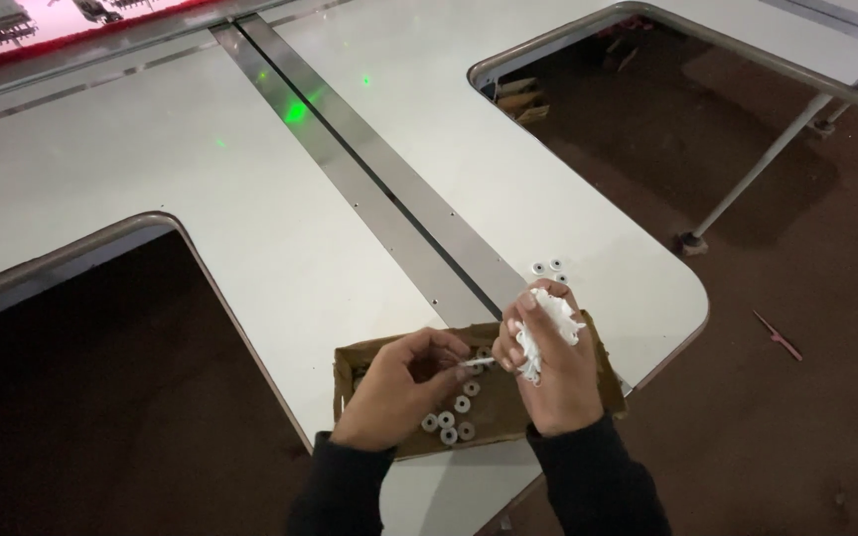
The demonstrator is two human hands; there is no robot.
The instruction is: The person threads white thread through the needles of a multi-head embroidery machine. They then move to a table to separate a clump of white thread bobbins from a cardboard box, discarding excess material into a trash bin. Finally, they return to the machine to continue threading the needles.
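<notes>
Currently a fistful of white bobbins (546, 328) is clutched in the right hand (554, 372), while one more is pinched between the fingertips of the left hand (396, 387); both hands are held over a shallow cardboard tray (508, 412) at the edge of the white counter (280, 228). Several bobbins (452, 417) remain in the tray, two others (548, 269) lie beyond it. Gathering appears underway; a careful transfer into the crowded fist seems called for.

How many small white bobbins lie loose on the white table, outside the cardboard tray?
2, side by side on the table just beyond the right hand: one, the other. A third may sit at; the hands could hide more.
</notes>
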